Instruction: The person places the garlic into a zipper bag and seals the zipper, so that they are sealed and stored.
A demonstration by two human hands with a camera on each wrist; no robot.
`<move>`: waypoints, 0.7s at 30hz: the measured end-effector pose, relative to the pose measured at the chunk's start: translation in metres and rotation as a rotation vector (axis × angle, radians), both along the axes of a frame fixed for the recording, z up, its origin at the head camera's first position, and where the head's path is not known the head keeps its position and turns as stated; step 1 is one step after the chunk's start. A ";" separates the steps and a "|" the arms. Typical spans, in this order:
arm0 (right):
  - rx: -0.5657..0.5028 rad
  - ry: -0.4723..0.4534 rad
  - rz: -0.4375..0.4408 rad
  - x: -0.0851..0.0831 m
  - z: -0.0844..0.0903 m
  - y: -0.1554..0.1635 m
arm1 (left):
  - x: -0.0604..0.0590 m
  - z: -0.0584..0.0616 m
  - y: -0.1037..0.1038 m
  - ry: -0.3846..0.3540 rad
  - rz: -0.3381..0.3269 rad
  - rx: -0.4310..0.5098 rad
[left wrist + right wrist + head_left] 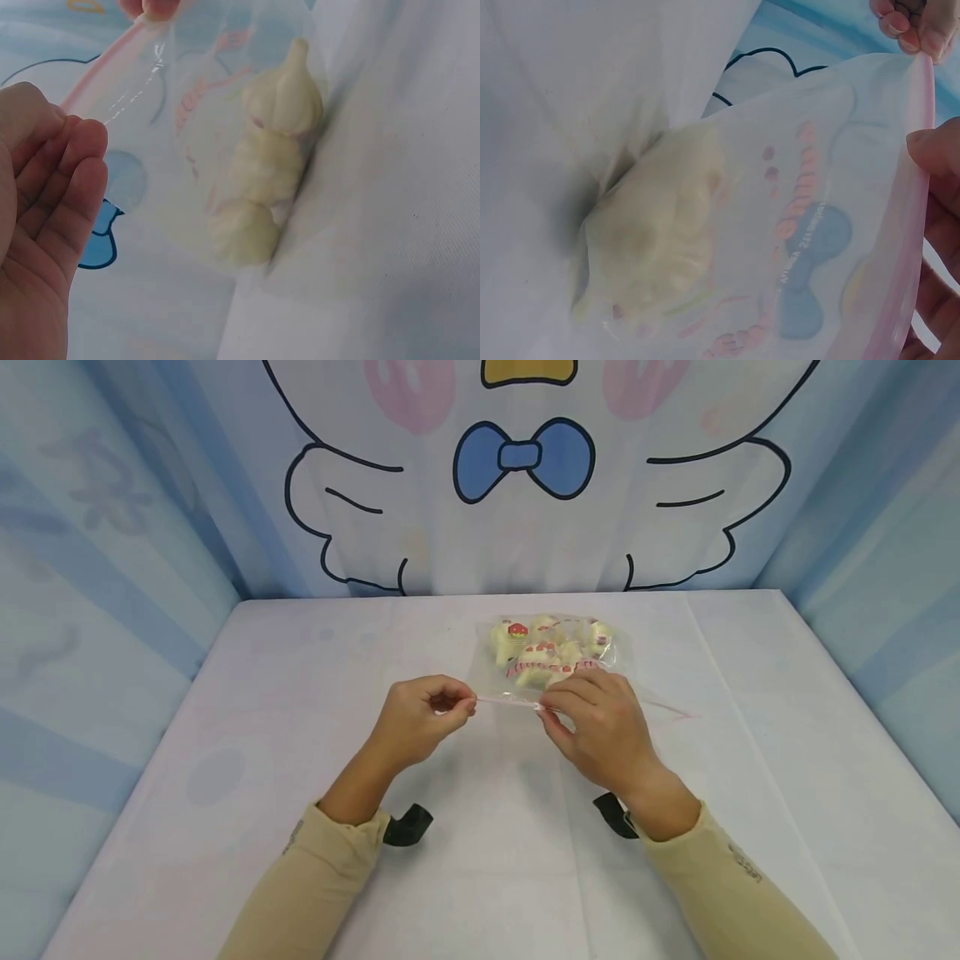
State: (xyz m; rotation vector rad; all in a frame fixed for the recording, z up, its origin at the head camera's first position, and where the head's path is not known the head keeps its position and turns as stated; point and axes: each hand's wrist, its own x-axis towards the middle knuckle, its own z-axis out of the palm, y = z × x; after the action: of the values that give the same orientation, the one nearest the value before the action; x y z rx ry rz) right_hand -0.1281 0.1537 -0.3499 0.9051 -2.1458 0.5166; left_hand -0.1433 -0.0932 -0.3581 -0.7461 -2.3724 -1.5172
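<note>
A clear zip bag (pixel 487 677) with red and pink print lies toward the back of the table, its pink-edged mouth raised toward me. Several garlic bulbs (pixel 283 101) show through the plastic in the left wrist view, resting low in the bag. With thumb and fingertips my left hand (pixel 420 718) pinches the left end of the pink zip strip (pixel 924 97). Farther right along that strip, my right hand (pixel 603 731) pinches it between thumb and fingers. The strip runs taut between the hands, and its right end sticks out past my right hand.
A white cloth with faint creases covers the table (pixel 225 860). Behind it hangs a printed curtain (pixel 517 543) with a blue bow tie, and blue curtains (pixel 75 652) close both sides. Black straps (pixel 408 825) jut from both sleeve cuffs.
</note>
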 end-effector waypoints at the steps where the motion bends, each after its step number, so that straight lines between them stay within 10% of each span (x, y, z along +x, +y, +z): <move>1: -0.002 0.001 -0.005 0.000 0.000 0.001 | 0.000 0.000 0.000 0.002 -0.001 0.000; 21: 0.007 -0.039 -0.060 0.004 -0.002 0.020 | -0.002 -0.001 -0.002 -0.022 -0.004 0.005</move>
State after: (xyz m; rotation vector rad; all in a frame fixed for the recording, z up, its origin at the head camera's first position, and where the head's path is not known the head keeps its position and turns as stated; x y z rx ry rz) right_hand -0.1237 0.1736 -0.3515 0.8386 -2.2040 0.5008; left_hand -0.1458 -0.0953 -0.3594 -0.7377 -2.3834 -1.5402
